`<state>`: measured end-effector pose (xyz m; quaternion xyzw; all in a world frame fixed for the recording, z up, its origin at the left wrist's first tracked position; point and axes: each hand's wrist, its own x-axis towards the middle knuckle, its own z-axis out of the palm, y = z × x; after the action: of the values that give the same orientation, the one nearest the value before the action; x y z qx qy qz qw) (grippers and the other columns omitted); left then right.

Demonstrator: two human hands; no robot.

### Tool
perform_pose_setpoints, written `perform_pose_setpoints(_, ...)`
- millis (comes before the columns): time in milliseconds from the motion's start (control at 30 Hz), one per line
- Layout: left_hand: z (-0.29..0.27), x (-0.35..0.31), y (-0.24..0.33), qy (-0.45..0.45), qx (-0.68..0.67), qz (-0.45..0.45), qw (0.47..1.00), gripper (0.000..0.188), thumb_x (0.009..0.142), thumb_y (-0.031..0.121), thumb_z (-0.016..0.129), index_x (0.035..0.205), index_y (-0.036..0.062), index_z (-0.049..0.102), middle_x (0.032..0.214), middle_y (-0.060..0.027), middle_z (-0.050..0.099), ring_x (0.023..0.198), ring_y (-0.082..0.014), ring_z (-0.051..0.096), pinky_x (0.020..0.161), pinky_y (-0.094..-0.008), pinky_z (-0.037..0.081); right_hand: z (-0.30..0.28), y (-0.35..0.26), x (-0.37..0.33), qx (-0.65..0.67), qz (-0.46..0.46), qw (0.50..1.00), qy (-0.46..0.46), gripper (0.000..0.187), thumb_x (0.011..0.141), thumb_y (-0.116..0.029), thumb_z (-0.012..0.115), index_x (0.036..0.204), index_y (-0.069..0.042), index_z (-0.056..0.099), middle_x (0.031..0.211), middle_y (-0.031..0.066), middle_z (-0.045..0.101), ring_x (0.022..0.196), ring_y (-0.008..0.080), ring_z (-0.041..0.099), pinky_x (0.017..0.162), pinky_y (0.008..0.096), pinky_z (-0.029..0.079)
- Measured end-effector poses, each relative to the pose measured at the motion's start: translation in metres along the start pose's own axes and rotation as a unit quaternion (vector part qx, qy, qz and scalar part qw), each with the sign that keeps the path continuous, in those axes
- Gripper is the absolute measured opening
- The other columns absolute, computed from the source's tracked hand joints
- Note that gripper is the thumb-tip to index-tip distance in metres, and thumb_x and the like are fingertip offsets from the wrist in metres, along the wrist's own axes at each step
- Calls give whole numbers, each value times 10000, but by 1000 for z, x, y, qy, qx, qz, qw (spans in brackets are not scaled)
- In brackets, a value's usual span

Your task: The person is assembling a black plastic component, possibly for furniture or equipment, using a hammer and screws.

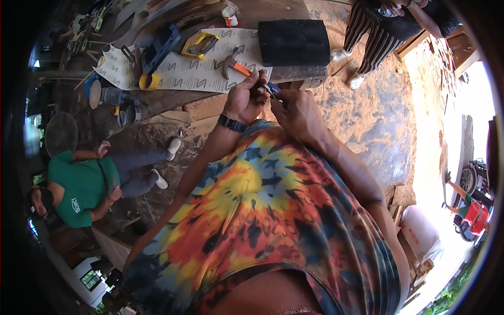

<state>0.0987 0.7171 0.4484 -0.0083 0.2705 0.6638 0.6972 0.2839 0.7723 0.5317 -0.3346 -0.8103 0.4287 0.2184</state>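
My left hand point(245, 101), with a black watch on the wrist, is closed at the bench edge. What its fingers pinch is too small to tell. My right hand point(299, 114) is closed round a small tool point(273, 88) with blue on its handle and a dark metal part. The tool points toward my left fingertips, and its exact kind is hidden by the fingers. Just beyond my left hand, a claw hammer point(239, 67) with an orange handle lies on a white printed sheet point(197, 79).
A yellow and black tool point(199, 45), a blue case-like piece point(160, 48) and a black pad point(293, 43) lie on the bench. A power tool point(116, 97) sits at left. One person in green point(79, 184) is at left; another in striped trousers point(370, 31) stands far right.
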Motion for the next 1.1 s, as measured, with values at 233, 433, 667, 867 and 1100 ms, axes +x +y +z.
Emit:
perform_pose_setpoints(233,-1,3,3,16,12,-11,1000,242,1043,266,573,1190,76,604,907,8,602,688,-75,530,607,-223,458,4,4,5,-29,19,999,-22,230,856,-208,634,803,1,713,668,277,634,666,453,669,663,518,561)
perform_pose_setpoints(433,-4,6,6,17,39,2,999,247,1052,275,555,1201,82,592,912,-1,592,695,-80,527,588,-218,424,7,5,9,-15,-12,1000,0,184,850,-121,619,790,43,678,559,246,561,487,389,601,517,437,499)
perform_pose_setpoints(667,-3,4,7,28,42,4,999,214,1057,261,540,1151,74,584,892,-4,594,676,-80,512,581,-219,408,9,7,10,-46,16,998,-32,239,853,-206,630,792,14,702,687,278,642,678,468,661,667,526,558)
perform_pose_setpoints(867,11,-12,17,66,95,36,993,187,1059,254,529,1040,88,612,830,7,623,616,-64,523,519,-210,387,18,4,13,-16,-12,999,-29,203,850,-175,658,870,11,736,654,257,636,626,432,665,615,484,547)
perform_pose_setpoints(1100,67,-43,82,-183,99,167,964,230,1029,236,597,1129,32,634,845,-49,665,611,-78,544,531,-186,408,50,10,31,42,75,983,-161,249,929,-198,665,972,46,698,622,148,675,526,224,679,535,352,521)
